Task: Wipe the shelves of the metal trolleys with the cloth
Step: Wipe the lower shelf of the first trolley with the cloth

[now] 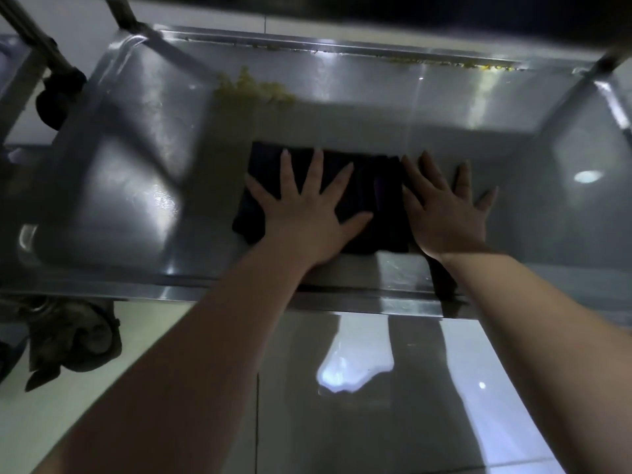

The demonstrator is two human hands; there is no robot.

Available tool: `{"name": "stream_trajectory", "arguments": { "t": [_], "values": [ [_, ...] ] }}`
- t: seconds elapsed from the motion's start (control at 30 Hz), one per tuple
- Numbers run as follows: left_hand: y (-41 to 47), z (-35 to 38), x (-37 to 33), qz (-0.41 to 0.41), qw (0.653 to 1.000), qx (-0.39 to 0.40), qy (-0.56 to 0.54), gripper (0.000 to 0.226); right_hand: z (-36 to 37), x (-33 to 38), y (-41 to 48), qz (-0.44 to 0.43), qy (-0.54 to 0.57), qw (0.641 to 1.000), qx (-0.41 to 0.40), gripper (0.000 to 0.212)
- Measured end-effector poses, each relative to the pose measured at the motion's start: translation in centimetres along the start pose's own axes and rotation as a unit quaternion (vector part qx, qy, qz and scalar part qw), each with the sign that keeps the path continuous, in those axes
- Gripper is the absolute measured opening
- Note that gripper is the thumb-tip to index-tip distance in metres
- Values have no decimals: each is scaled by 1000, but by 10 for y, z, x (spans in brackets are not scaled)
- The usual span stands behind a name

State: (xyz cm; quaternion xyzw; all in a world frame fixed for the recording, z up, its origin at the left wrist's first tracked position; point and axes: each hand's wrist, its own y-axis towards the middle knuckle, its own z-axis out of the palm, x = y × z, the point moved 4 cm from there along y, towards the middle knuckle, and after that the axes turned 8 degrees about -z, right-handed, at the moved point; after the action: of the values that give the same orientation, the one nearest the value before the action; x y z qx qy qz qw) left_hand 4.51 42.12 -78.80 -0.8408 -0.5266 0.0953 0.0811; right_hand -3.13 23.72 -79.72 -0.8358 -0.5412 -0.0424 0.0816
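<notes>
Both hands, left (304, 206) and right (444, 213), are open: palms down, fingers straight and spread, gripping nothing. They press a dark cloth (362, 186) flat on the trolley shelf (136, 165).

Well left of the cloth, a black castor (58, 100) of a neighbouring frame hangs beside the shelf's corner. Beyond the cloth and a little to its left lies a patch of yellow crumbs (253, 88), not yet reached. The left hand covers the cloth's left half. The right hand lies over the cloth's right edge, its outer fingers on what looks like bare metal. Beyond the cloth to the right, more yellow specks (485, 67) line the back rim.

The step in hand looks like a push stroke away from the body. To do it well, shift the right hand fully onto the cloth so that both palms press evenly. Drive the far edge under the crumbs and gather them into one heap rather than scattering them. The back rim's seam will likely need a fingertip through the cloth.
</notes>
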Motion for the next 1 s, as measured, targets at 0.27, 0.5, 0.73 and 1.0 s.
{"name": "stream_trajectory", "arguments": {
  "t": [0.27, 0.5, 0.73, 1.0],
  "values": [
    [96, -29, -19, -23, 999, 17, -19, 82, -1, 1, 2, -5, -4, 1000, 10, 51],
    [40, -19, -1, -4, 999, 34, -21, 84, -2, 3, 1, 1, 3, 1000, 17, 52],
    [-82, 11, 81, -23, 999, 27, 5, 86, -4, 6, -2, -1, -8, 1000, 27, 54],
    [-81, 6, 97, -44, 997, 55, 9, 84, -5, 70, -3, 5, 55, 998, -1, 54]
  ]
}}
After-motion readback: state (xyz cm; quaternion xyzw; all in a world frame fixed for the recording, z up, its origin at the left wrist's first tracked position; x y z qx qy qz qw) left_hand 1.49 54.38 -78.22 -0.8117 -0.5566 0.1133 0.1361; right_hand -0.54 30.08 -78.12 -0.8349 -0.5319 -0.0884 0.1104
